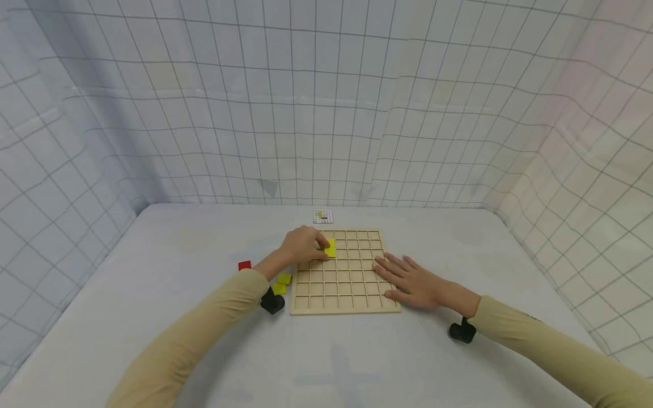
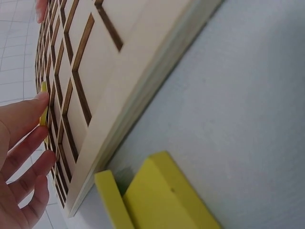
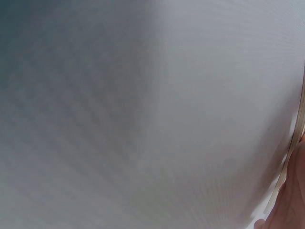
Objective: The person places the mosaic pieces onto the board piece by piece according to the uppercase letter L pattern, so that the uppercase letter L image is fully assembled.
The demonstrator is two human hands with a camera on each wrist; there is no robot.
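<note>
A wooden grid board (image 1: 345, 311) lies flat on the table. Toward its upper left part, my left hand (image 1: 302, 245) pinches a yellow square tile (image 2: 43, 117) with thumb and finger, at the surface of the cells. Yellow shows over two neighbouring cells there, one yellow tile (image 1: 331, 242) just behind the fingertips. My right hand (image 1: 414, 281) rests with spread, straight fingers on the board's right edge. In the right wrist view only a part of that hand (image 3: 290, 195) and a strip of board edge appear.
Left of the board lie loose yellow tiles (image 1: 284, 278), two visible in the head view, and a red tile (image 1: 245, 264), partly covered by the left forearm. Behind the board is a small card (image 1: 323, 219) with a printed grid and coloured marks. Gridded cloth walls (image 1: 336, 141) enclose the table.
</note>
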